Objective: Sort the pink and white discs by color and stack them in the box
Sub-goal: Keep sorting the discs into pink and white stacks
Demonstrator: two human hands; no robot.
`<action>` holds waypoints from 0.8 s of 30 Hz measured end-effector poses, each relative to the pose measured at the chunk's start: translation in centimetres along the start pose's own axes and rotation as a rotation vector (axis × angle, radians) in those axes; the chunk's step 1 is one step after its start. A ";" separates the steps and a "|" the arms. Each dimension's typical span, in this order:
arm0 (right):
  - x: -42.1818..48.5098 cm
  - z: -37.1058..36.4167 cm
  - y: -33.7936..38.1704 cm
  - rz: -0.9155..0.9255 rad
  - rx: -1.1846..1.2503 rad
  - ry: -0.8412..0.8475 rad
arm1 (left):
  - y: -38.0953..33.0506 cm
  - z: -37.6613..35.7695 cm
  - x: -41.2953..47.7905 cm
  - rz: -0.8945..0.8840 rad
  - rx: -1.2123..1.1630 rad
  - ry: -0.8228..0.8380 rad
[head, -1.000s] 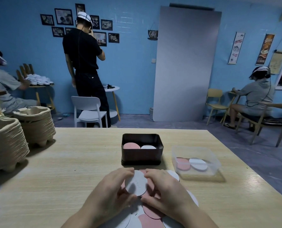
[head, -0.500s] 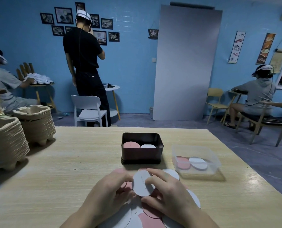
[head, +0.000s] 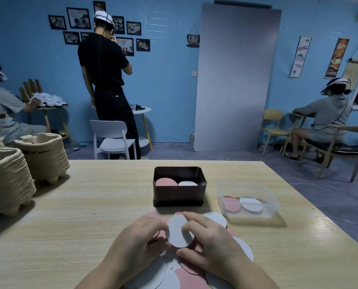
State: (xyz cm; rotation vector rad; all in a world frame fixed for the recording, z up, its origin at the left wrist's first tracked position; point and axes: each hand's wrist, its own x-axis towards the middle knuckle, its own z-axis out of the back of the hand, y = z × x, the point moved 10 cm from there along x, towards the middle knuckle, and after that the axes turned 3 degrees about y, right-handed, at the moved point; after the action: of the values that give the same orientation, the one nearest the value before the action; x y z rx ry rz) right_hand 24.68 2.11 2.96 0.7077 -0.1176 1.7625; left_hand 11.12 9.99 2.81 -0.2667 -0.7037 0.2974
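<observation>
A white disc (head: 177,232) is tilted up between my two hands, just above a loose pile of pink and white discs (head: 186,274) at the table's near edge. My left hand (head: 136,245) pinches its left rim and my right hand (head: 213,240) grips its right side. Behind the pile stands a dark box (head: 179,195) with a pink stack (head: 165,182) on its left and a white stack (head: 187,183) on its right.
A clear plastic tub (head: 257,211) holding a pink and a white disc sits right of the box. Two stacks of pulp trays (head: 9,180) stand at the table's left. Other people sit and stand in the room behind.
The white disc has shifted slightly right and up between my hands, with my right fingers closing further over it. The box and tub have not moved.
</observation>
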 end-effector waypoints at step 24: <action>-0.4 0.5 -0.5 -0.078 -0.087 -0.024 | 4.3 1.6 -1.4 0.389 0.243 0.057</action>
State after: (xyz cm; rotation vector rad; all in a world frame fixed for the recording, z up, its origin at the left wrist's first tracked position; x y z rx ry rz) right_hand 25.38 1.70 3.04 0.6623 -0.1799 1.6648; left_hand 8.30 13.73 1.66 -0.1777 -0.5495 0.7378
